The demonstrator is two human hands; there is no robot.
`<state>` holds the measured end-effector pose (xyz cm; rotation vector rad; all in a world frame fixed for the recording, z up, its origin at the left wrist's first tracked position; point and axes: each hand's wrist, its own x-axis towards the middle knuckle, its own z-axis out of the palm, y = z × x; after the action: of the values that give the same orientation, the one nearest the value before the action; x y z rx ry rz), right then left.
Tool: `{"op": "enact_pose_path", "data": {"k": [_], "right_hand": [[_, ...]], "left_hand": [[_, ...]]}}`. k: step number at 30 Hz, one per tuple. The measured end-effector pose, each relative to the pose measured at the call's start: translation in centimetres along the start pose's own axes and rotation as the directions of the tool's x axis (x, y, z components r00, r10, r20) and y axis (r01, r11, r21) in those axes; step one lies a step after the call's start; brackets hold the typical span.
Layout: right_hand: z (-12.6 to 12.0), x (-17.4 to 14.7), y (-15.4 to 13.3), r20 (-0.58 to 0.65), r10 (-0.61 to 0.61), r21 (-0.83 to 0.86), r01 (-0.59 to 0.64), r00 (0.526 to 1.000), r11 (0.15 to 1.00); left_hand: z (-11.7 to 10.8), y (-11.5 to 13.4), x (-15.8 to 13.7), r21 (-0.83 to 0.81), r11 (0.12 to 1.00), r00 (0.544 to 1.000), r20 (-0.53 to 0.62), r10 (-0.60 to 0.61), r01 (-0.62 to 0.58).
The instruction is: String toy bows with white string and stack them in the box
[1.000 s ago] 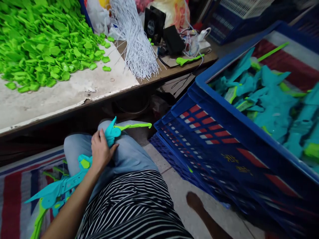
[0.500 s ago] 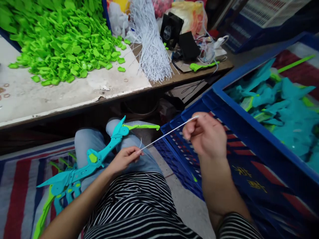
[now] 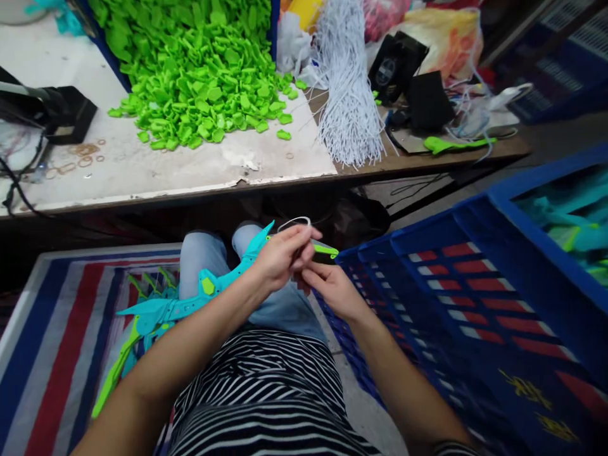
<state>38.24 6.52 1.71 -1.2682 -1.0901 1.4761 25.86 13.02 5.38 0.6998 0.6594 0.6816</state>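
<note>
My left hand (image 3: 287, 253) and my right hand (image 3: 335, 291) meet above my lap, fingertips close together. A thin white cord (image 3: 297, 220) curves in a small loop above the left fingers, which are closed on it. My right fingers pinch just below; the cord's run between them is hidden. Across my knees lies a long jointed turquoise plastic piece (image 3: 223, 278) with a pentagonal green inset. Its pointed upper end reaches behind my left hand. A slim green arm (image 3: 327, 251) of it shows just past my fingers.
A heap of green plastic parts (image 3: 204, 107) and a bundle of white cords (image 3: 349, 107) lie on the worktable (image 3: 190, 171). Blue crates (image 3: 403, 266) stand at my right, one holding turquoise parts (image 3: 570, 221). More turquoise-and-green pieces (image 3: 137, 329) lie on the striped surface at left.
The cord was stretched straight between my hands; now it is bent into a loop. My right hand has come left and down to my left hand, which rose. The view shifted left.
</note>
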Motion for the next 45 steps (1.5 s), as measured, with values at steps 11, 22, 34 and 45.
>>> {"op": "enact_pose_path", "data": {"k": [11, 22, 34, 45], "right_hand": [[-4.3, 0.5, 1.0, -0.227, 0.103, 0.15, -0.069, 0.968, 0.986], [-8.9, 0.6, 7.2, -0.537, -0.341, -0.377, 0.141, 0.771, 0.915], [-8.6, 2.0, 10.0, -0.467, -0.505, -0.545, 0.214, 0.726, 0.811], [-8.9, 1.3, 11.2, -0.442, -0.483, -0.53, 0.215, 0.756, 0.82]], "left_hand": [[4.9, -1.3, 6.4, 0.113, 0.988, 0.987, 0.104, -0.121, 0.11], [0.1, -10.1, 5.2, 0.053, 0.911, 0.837, -0.422, -0.35, 0.408], [-0.5, -12.0, 6.8, -0.144, 0.895, 0.839, -0.313, -0.446, 0.422], [-0.4, -12.5, 7.6, -0.11, 0.905, 0.883, -0.199, -0.426, 0.412]]}}
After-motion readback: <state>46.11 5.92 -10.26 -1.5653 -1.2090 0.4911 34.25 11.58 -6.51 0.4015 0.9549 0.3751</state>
